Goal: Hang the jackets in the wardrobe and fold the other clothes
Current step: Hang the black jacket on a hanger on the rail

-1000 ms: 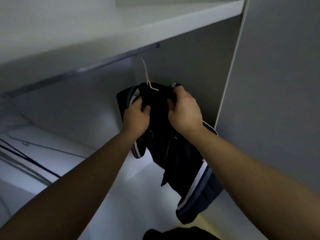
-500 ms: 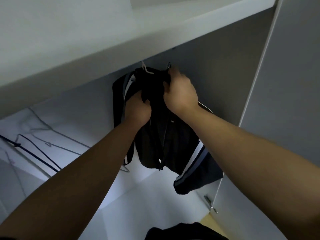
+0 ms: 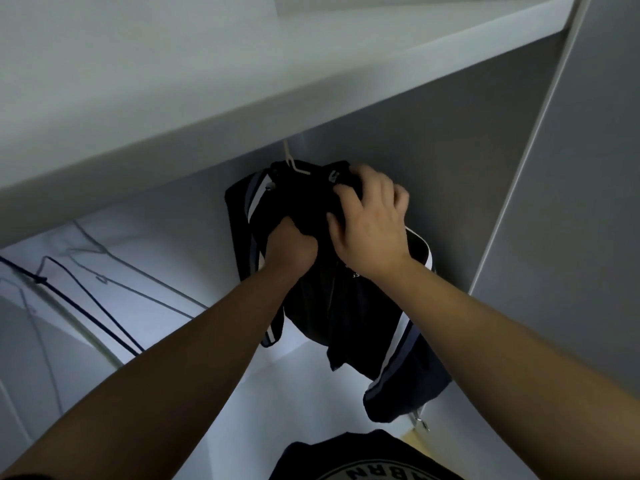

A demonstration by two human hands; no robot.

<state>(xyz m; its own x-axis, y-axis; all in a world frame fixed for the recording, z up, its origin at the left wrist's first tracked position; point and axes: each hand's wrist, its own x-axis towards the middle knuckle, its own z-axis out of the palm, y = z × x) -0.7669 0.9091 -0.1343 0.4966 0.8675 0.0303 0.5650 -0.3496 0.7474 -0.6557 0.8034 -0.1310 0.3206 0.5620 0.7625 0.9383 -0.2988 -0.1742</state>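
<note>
jacket (image 3: 329, 299): dark, soft-looking cloth, all bunched up, with pale and grey-blue stripes down the sleeves. It hangs mid-view inside the wardrobe (image 3: 450, 157), just under the shelf and close to the side wall at 3 o'clock. One striped sleeve droops toward 5 o'clock.
hanger (image 3: 293, 164): thin pale hook poking out of the collar at the jacket's 12 o'clock. Its top goes behind the shelf edge, so I can't tell what it's caught on.
left hand (image 3: 292, 247): balled into a fist with a wad of the jacket's front cloth squeezed inside, right below the collar.
right hand (image 3: 372, 223): lies over the collar at the jacket's 1 o'clock, fingers bent down into the fabric and thumb pressed against it. A bit blurry, but it looks like a proper grip.
shelf (image 3: 242, 84): smooth white slab with a thick square edge, running diagonally from 9 to 1 o'clock.
wire hangers (image 3: 86, 299): skinny bent wire, one dark and the others pale, out at 9 o'clock, well apart from the jacket.
shirt (image 3: 363, 459): dark with curved pale lettering, at 6 o'clock.
</note>
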